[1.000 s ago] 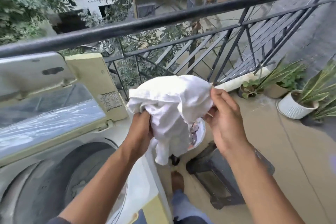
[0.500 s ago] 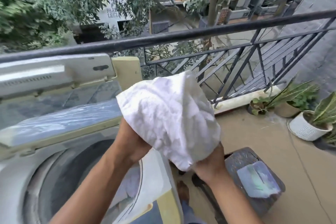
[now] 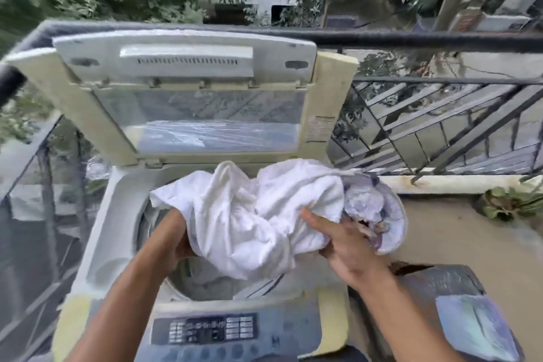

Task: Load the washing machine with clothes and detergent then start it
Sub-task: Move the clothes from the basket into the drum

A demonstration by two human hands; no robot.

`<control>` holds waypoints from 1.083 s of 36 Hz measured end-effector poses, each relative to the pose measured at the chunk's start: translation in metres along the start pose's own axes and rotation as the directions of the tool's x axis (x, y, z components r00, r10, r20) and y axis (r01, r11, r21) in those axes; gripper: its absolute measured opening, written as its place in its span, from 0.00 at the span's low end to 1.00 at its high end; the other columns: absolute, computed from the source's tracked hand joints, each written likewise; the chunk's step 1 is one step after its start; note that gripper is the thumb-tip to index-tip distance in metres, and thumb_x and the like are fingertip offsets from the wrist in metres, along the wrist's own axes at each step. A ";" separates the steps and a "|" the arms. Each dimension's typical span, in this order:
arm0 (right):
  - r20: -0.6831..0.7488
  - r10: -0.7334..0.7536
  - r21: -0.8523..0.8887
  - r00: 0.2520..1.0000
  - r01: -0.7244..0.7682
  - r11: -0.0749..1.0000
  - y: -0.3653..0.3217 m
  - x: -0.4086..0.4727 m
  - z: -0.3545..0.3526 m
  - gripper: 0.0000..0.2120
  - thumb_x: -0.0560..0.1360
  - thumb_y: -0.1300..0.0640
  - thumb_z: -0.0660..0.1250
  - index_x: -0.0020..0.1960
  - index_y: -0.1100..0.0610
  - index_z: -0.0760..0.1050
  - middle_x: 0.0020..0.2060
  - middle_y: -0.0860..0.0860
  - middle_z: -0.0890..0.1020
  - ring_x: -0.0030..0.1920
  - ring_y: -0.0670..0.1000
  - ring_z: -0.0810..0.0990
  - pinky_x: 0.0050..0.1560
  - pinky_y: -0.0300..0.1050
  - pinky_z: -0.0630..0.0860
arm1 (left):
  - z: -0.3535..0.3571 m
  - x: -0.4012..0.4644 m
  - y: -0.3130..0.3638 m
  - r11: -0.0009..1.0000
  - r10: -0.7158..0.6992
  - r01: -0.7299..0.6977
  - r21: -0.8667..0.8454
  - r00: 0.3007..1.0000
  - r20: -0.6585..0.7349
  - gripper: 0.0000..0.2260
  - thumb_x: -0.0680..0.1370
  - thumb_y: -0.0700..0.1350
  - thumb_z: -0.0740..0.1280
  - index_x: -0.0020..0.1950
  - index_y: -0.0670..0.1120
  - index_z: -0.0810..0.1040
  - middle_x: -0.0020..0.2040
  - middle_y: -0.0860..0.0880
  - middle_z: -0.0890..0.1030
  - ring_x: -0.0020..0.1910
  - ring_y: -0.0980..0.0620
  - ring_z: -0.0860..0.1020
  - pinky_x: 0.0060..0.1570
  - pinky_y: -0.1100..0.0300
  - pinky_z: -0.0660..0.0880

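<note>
A bundle of white clothes (image 3: 249, 214) hangs over the open drum of the top-loading washing machine (image 3: 97, 247). My left hand (image 3: 176, 241) grips the bundle from below on its left side, partly hidden by cloth. My right hand (image 3: 343, 244) holds the right end, where a printed lilac piece (image 3: 373, 211) sticks out. The machine's lid (image 3: 188, 88) stands raised behind the drum. Its control panel (image 3: 205, 330) faces me at the bottom. More cloth lies in the drum (image 3: 205, 279).
A black balcony railing (image 3: 411, 38) runs behind and to the right of the machine. A dark stool (image 3: 440, 282) with a pale packet (image 3: 476, 326) on it stands at the right. A potted plant (image 3: 511, 203) sits by the railing's base.
The view has swung left onto the machine. Both hands carried the white bundle from beside the machine to over the open drum and lowered it.
</note>
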State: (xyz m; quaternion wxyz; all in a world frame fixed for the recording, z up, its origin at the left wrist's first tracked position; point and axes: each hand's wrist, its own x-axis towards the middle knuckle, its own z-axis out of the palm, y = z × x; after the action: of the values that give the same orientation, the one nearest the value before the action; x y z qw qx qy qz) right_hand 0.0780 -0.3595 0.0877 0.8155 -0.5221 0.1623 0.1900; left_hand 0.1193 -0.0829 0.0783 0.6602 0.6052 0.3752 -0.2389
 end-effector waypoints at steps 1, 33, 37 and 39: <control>-0.020 0.018 -0.077 1.000 -0.020 0.997 0.006 0.004 0.008 0.22 0.75 0.58 0.76 0.68 0.53 0.80 0.61 0.53 0.85 0.63 0.56 0.84 0.66 0.57 0.77 | -0.009 0.009 -0.009 0.999 0.028 -0.029 -0.026 0.999 -0.039 0.10 0.87 0.47 0.62 0.55 0.43 0.80 0.60 0.42 0.82 0.61 0.42 0.79 0.65 0.43 0.75; -0.161 0.186 -0.160 0.969 -0.211 0.964 0.063 0.100 0.028 0.15 0.83 0.59 0.67 0.69 0.55 0.77 0.60 0.56 0.85 0.61 0.59 0.84 0.66 0.61 0.79 | -0.015 0.057 -0.049 0.985 0.139 -0.144 -0.100 0.989 -0.056 0.15 0.87 0.49 0.60 0.71 0.47 0.77 0.62 0.47 0.86 0.62 0.43 0.83 0.56 0.51 0.80; -0.133 0.125 -0.204 0.983 -0.151 0.967 0.055 0.081 0.016 0.12 0.83 0.59 0.66 0.66 0.56 0.79 0.57 0.55 0.87 0.59 0.61 0.85 0.66 0.63 0.79 | -0.001 0.045 -0.054 0.985 0.172 -0.172 0.006 0.983 -0.058 0.12 0.87 0.47 0.61 0.66 0.49 0.80 0.58 0.48 0.87 0.59 0.45 0.85 0.56 0.51 0.80; -0.126 0.094 -0.209 0.988 -0.119 0.971 0.049 0.072 0.007 0.11 0.83 0.58 0.66 0.65 0.57 0.79 0.56 0.55 0.87 0.59 0.62 0.85 0.65 0.63 0.79 | 0.012 0.038 -0.051 0.979 0.201 -0.199 0.052 0.979 -0.039 0.11 0.87 0.46 0.61 0.64 0.49 0.81 0.58 0.48 0.88 0.58 0.46 0.85 0.55 0.52 0.80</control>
State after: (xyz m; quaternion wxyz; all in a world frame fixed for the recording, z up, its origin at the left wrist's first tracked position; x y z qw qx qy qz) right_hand 0.1178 -0.3240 0.0187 0.7319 -0.6081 0.2154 0.2195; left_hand 0.1057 -0.0967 0.0167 0.6580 0.6605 0.3209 -0.1669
